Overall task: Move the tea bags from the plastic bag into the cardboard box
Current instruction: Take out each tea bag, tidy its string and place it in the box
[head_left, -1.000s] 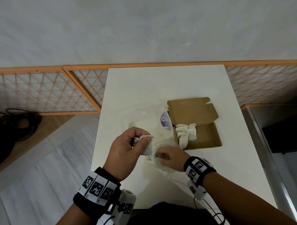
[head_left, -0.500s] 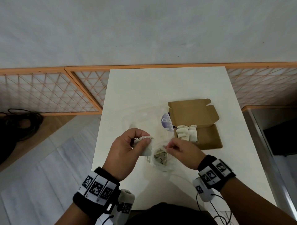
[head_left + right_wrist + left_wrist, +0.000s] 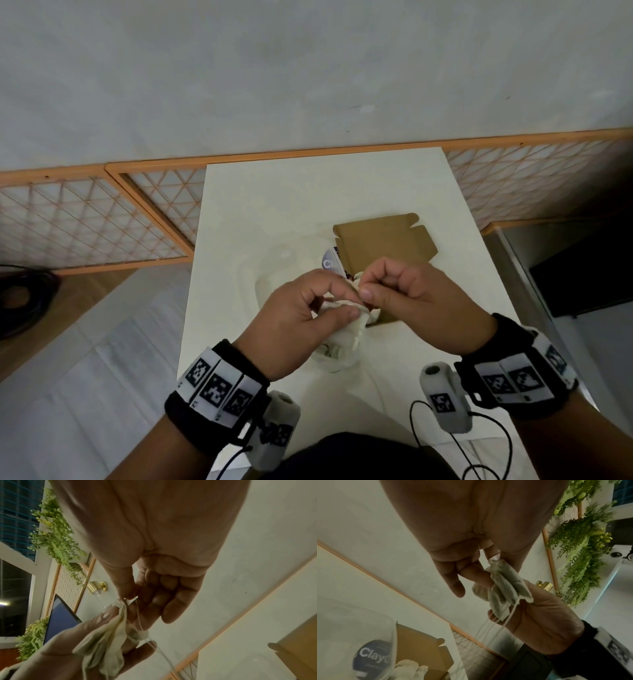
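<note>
The left hand (image 3: pixel 294 318) is gripping a bunch of tea bags (image 3: pixel 505 588) above the counter (image 3: pixel 274 205), fingers curled round them. The right hand (image 3: pixel 411 294) is pinching their strings (image 3: pixel 139 615) at the top. Just beyond, the cardboard box (image 3: pixel 383 240) is lying open, more tea bags (image 3: pixel 409 669) inside, the plastic bag (image 3: pixel 351 635) touching its left side.
</note>
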{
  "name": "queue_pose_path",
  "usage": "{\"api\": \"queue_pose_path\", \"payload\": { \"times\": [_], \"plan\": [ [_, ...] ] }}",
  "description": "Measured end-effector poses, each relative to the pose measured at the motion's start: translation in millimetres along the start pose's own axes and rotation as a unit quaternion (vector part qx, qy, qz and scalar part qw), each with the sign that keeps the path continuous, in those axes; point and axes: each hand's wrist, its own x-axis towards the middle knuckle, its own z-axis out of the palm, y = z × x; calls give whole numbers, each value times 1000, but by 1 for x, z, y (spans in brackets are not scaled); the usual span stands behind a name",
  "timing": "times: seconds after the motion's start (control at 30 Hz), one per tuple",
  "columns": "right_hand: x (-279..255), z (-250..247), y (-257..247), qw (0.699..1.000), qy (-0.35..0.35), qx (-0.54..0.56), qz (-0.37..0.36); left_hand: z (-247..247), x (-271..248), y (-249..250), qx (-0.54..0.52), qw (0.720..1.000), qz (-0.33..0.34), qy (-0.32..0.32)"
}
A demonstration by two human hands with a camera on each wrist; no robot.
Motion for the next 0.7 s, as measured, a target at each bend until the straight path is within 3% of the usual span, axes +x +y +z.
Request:
{"api": "queue_pose_path", "payload": {
  "times": [0.27, 0.57, 0.7],
  "plan": [
    [-10, -23, -18, 998, 23, -51, -18, 3, 1, 7, -62, 997, -34, -15],
    [-6, -22, -6, 979, 184, -91, 6, 5, 1, 19, -78, 997, -7, -1],
    [-16, -15, -20, 983, 159, -85, -15, 5, 2, 19, -78, 997, 7, 20]
  ]
}}
